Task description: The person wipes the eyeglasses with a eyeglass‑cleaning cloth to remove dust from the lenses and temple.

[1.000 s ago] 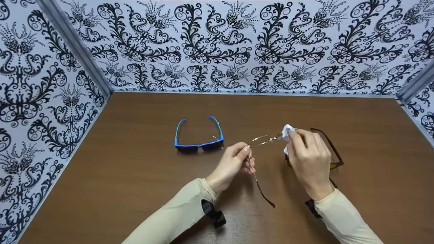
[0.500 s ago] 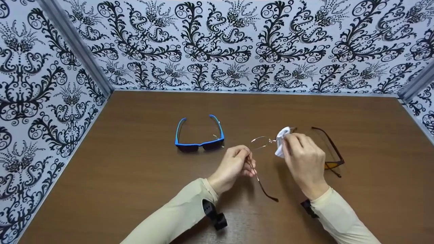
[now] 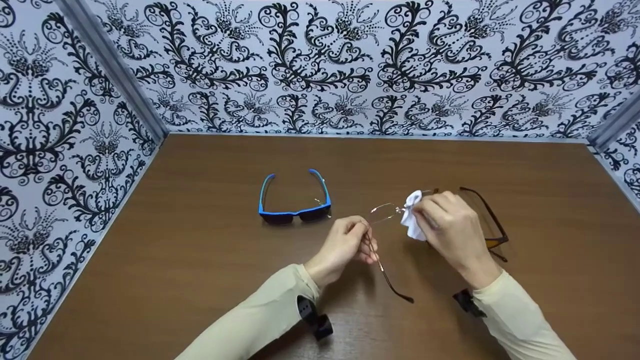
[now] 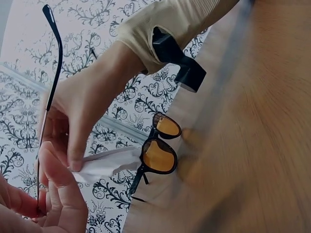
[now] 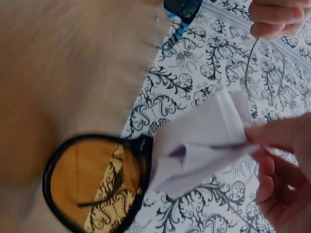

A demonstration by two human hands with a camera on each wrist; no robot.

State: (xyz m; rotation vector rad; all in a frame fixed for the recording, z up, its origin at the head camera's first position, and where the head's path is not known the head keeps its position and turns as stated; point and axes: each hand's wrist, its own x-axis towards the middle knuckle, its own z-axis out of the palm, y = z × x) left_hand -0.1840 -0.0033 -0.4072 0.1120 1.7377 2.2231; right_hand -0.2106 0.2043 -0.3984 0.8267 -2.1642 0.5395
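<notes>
Your L hand (image 3: 342, 244) pinches wire specs (image 3: 383, 270), R of blue sunglasses (image 3: 295, 214); your R hand (image 3: 452, 235) pinches white cloth (image 3: 413, 222) against same. Amber-lens pair (image 4: 160, 156): on surface (image 3: 200, 240), further R of sunglasses.

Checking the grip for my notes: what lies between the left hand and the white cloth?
One rim of the wire-framed glasses spans from the left hand toward the white cloth; the head view shows it.
</notes>
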